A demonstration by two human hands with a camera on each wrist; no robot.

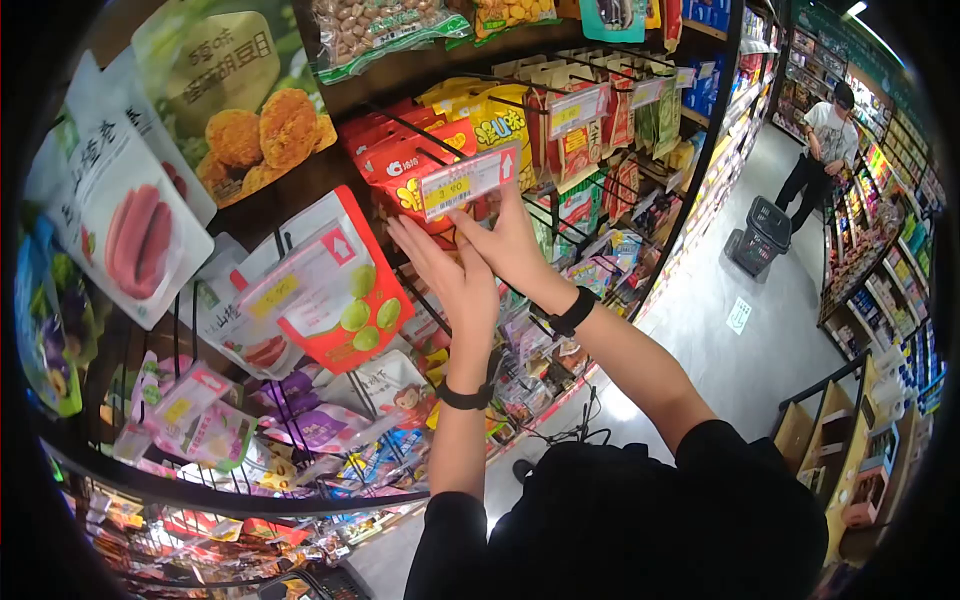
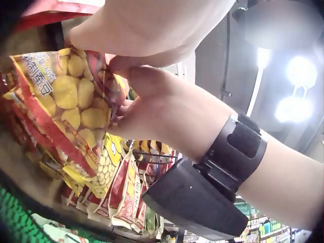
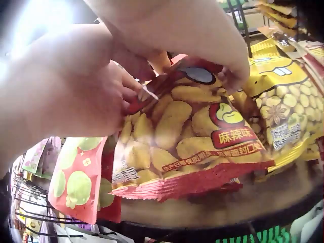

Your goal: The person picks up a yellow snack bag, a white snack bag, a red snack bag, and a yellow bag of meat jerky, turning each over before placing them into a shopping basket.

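A red snack bag (image 1: pixel 408 192) printed with yellow beans hangs on a peg hook behind a white and red price tag (image 1: pixel 468 180). My left hand (image 1: pixel 428 258) and right hand (image 1: pixel 503 240) are both raised to the bag's top edge. In the right wrist view the bag (image 3: pixel 187 131) is pinched at its upper left by the left hand (image 3: pixel 66 96) and at its upper right by the right hand (image 3: pixel 192 30). The left wrist view has the same bag (image 2: pixel 66 106) at the left, and the right hand (image 2: pixel 167 106) with its black wristband gripping the top.
More red and yellow snack bags (image 1: pixel 500 120) hang on neighbouring hooks. A red pouch with green fruit (image 1: pixel 340 290) hangs lower left. Wire racks of packets fill the shelves below. Down the aisle, another shopper (image 1: pixel 825 140) stands by a grey basket (image 1: pixel 765 235).
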